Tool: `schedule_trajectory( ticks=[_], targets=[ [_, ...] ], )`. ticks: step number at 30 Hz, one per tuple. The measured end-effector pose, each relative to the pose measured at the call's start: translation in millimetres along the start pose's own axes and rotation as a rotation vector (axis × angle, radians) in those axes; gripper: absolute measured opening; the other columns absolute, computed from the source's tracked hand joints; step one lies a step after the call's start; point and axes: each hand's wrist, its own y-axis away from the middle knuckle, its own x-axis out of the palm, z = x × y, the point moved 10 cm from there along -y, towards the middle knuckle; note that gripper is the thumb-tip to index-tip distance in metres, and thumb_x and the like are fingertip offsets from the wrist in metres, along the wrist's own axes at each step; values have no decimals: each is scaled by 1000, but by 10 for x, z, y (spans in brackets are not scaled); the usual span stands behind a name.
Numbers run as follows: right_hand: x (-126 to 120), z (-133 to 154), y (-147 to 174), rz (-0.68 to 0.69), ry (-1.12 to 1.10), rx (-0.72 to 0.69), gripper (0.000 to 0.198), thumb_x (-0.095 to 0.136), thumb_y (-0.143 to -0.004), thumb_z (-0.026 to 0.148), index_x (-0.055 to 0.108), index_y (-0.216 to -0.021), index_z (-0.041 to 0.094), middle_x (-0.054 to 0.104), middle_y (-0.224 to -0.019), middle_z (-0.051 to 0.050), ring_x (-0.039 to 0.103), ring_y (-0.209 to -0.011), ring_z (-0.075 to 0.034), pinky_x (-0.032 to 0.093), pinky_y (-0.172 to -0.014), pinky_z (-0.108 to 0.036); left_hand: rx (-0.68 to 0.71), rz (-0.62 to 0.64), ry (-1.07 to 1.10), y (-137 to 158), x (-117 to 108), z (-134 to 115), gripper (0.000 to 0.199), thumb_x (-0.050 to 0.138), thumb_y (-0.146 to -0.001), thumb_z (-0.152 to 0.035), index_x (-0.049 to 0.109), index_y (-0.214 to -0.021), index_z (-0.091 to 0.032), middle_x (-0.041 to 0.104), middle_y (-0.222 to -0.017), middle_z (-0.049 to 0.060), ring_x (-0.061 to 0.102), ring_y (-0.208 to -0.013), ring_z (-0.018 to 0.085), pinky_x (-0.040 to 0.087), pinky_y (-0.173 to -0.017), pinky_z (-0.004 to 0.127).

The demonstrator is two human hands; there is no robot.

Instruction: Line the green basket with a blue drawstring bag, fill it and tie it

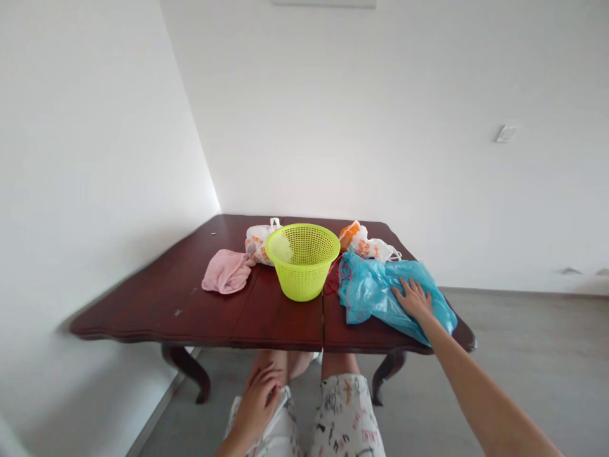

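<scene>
My right hand [415, 298] lies flat with fingers spread on a blue plastic bag [371, 289] near the table's right front corner. Red drawstrings [343, 271] trail from the bag's left end. Resting on my leg below the table edge, my left hand [263, 395] is open and holds nothing, its fingers loosely bent. A yellow-green perforated plastic basket [302, 279] stands upright mid-table, left of the bag; no contents show in the part of its inside that I can see.
Behind the blue bag is a crumpled white-and-orange plastic bag [368, 246]. Another white-and-orange bag [257, 242] sits behind the basket's left side, beside a bunched pink cloth [227, 271]. The dark wooden table [157, 298] stands near white walls.
</scene>
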Motion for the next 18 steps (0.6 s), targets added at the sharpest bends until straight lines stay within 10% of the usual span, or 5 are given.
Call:
schedule_trajectory(
  ticks=[8,18],
  targets=[
    [-1,10,24,10,5,9,88,30,-117,74,40,-191,28,30,-199,-14,27,-185,-41,16,-148,-71,-11,74,48,-113,267,-193,22,65,-108,-17,85,-103,-26,89,-131,11,74,-148,37,60,-128,62],
    [87,-47,-17,2,20,8,89,29,-115,74,40,-191,28,29,-200,-13,26,-185,-41,17,-148,-70,-47,-36,10,-77,154,208,22,66,-113,-33,87,-105,-31,89,-135,9,78,-142,36,65,-124,59]
  ],
)
